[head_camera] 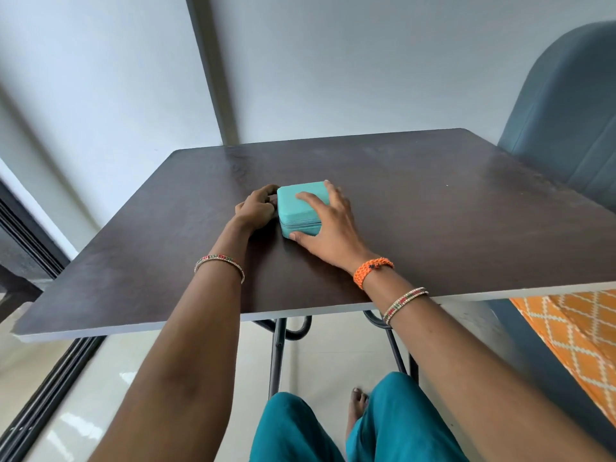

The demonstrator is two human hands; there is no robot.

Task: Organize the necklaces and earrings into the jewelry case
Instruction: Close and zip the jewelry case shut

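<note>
The case (pixel 301 208) is a small teal box with a zip seam running round its side. It sits closed on the bench (pixel 433 211), near the middle and slightly left of centre.

Right hand (pixel 328 225): laid over the right part of the case. The fingers are spread across the lid, one fingertip reaching the far edge. The thumb presses the near side wall, just below the zip seam. The grip wraps the case from top to front, so the hand holds it in place.

Left hand (pixel 255 206): set against the left side of the case, at bench level. The fingers are curled in toward the left wall of the case, close to the zip seam. Whether they pinch a zip pull cannot be told; the fingertips are hidden behind the knuckles and the corner of the case.

Both forearms reach over the near edge of the bench. The left wrist carries one bangle (pixel 220 263). The right wrist carries an orange braided band (pixel 371 270) and, further up the arm, two bangles (pixel 405 303).

The bench top is dark brown with a pale edge, on black metal legs (pixel 276 355). A blue-grey chair (pixel 566 111) stands at the far right. An orange patterned cloth (pixel 580 338) lies below the right edge of the bench. Teal trousers (pixel 393 425) and a bare foot (pixel 356 408) show under the bench.
</note>
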